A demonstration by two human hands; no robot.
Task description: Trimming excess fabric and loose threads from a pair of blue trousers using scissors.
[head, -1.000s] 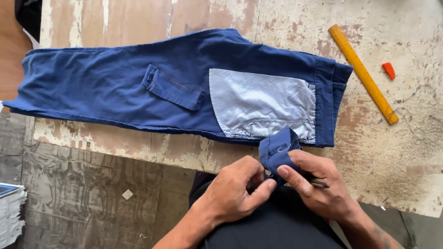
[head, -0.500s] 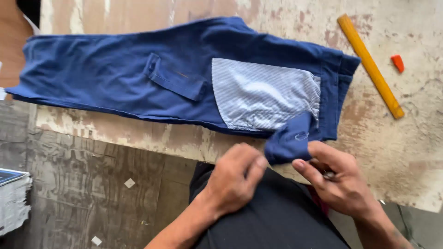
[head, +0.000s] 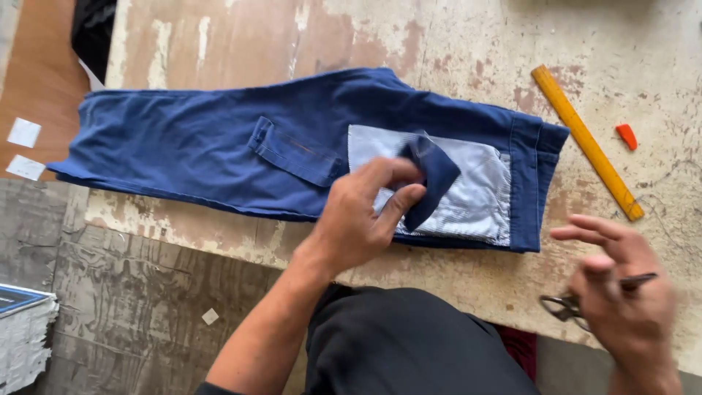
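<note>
Blue trousers (head: pixel 219 157) lie flat across a worn, paint-flecked table (head: pixel 453 44), with a light striped pocket lining (head: pixel 475 190) showing near the waistband. My left hand (head: pixel 362 216) pinches a small folded piece of dark blue cloth (head: pixel 433 175) and holds it over that lining. My right hand (head: pixel 621 292) is off to the right above the table's near edge, gripping a pair of small scissors (head: pixel 567 306), its fingers partly spread and blurred.
A yellow ruler (head: pixel 585 139) lies slanted on the table to the right of the trousers, with a small orange chalk piece (head: pixel 627 136) beside it. White paper scraps (head: pixel 25 150) lie at the far left. A stack of papers (head: pixel 22 333) sits at the lower left.
My left hand took the blue cloth piece from in front of my body and carried it up over the pocket lining. My right hand let go of the cloth and moved right with the scissors.
</note>
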